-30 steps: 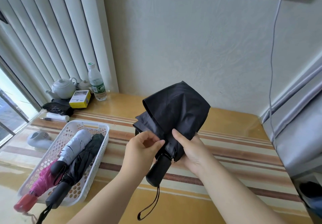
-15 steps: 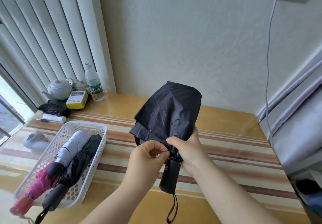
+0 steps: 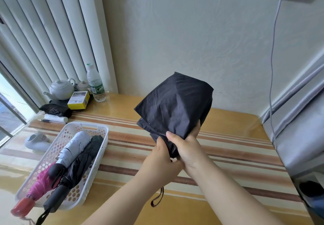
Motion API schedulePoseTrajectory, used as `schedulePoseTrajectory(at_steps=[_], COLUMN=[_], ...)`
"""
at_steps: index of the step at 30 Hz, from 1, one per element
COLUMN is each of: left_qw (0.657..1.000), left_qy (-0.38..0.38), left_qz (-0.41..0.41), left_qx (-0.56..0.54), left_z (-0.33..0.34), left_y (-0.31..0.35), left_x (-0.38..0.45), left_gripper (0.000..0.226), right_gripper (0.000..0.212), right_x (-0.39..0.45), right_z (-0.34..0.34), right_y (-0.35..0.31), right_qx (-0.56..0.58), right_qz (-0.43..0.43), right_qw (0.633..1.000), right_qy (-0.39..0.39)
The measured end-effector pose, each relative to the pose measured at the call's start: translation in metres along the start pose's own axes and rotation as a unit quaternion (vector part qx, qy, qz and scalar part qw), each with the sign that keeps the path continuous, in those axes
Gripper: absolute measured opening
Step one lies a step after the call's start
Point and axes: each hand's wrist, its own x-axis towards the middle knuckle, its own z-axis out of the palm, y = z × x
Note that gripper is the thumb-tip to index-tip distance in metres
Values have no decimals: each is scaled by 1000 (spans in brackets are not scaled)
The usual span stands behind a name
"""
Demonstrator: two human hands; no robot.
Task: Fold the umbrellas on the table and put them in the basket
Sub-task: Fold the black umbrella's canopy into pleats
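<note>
Gripping the black umbrella [image 3: 175,105] low down, right hand [image 3: 188,147] and left hand [image 3: 162,161] are both closed on cloth, which is best wrapped tightly round before the white basket [image 3: 103,135] is reached.

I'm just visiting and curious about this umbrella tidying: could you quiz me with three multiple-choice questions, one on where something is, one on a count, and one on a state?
1. Where is the white basket?
A. on the table's left side
B. on the floor
C. by the right wall

2. How many umbrellas lie in it?
A. one
B. three
C. five

3. What state is the black umbrella in?
A. strapped shut in the basket
B. fully open
C. loose canopy, gripped by both hands

Answers:
1 A: it sits left of the hands.
2 B: grey, dark and pink.
3 C: left hand and right hand grip its bunched fabric.
</note>
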Motion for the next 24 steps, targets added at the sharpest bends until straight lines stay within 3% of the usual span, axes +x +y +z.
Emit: schedulePoseTrajectory(at_steps=[4,7,11,12,14,16,17,21,24], left_qw=[997,991,973,960,926,888,871,841,845], left_qy=[-2,0,-4,-11,-24,-38,-45,-49,-63], left_qz=[-20,-42,-78,-102,-142,-159,-169,-208,-222], left_qx=[-77,-126,-219,-260,-348,-429,-459,-497,-483], left_z=[-2,-3,-9,-12,-21,-29,-32,-37,-36], left_y=[-3,-5,-10,-13,-16,-19,-20,-28,-34], left_x=[9,15,15,15,15,16,16,16,13], left_gripper=[48,36,17,16,14,8,10,15,21], right_gripper=[104,101,97,88,61,55,56,51,52], right_x=[-1,-5,-5,-3,1,7,9,15,20], right_z=[-1,1,-7,-12,-27,-45,-52,-52,-45], right_y=[4,8,0,-2,-9,-11,-10,-5,-1], right_qx=[-13,-28,-58,-74,-126,-185,-199,-189,-109], right_qz=[-15,-12,18,10,-24,-24,10,146,183], right_qw=[1000,999,992,991,992,972,965,968,974], right_qy=[-5,-21,-115,-110,5,141,170,72,72])
